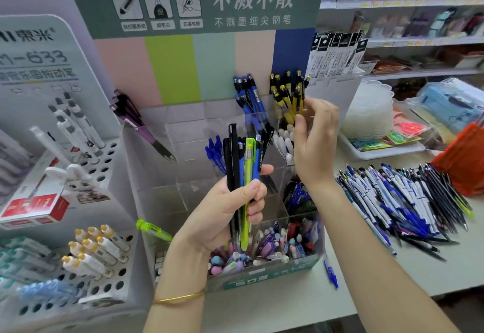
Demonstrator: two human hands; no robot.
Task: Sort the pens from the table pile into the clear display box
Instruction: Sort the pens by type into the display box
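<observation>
My left hand (222, 214) grips an upright bundle of pens (243, 159), black, blue and one lime green, in front of the clear display box (162, 196). My right hand (317, 144) reaches into the box's back right compartment, thumb and fingers pinching a yellow-and-black pen (297, 102) among the yellow-and-black pens (284, 96) standing there. The compartment beside it holds blue pens (248, 94), and purple pens (128, 112) lean at the back left. The table pile of pens (403, 196), mostly blue, white and black, lies to the right of the box.
A lime green pen (153, 229) lies at the box's left edge and a loose blue pen (330, 272) on the table. A white holed pen rack (104, 280) stands left. A white tray (379, 151) and an orange bag (463, 159) sit behind the pile.
</observation>
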